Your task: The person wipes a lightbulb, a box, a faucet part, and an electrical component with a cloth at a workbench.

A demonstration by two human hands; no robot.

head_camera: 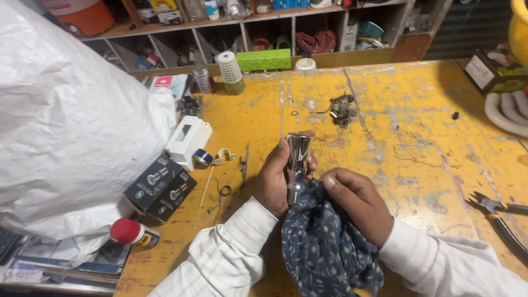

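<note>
- Chrome fitting (pixel 298 165) upright over yellow bench (pixel 385 121), left hand (pixel 275 181) wrapped round it; lower end hidden by blue cloth (pixel 324 242).
- Right hand (pixel 355 201) bunches cloth at its base.
- White sack (pixel 71 121) blocks left side; pliers (pixel 498 217) cut off at right.

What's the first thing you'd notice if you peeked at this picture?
Probably the shiny chrome fitting at the middle, held upright in the left hand, while the right hand presses a blue patterned cloth against its base. Next, the huge white plastic sack filling the left side of the scuffed yellow workbench.
</note>
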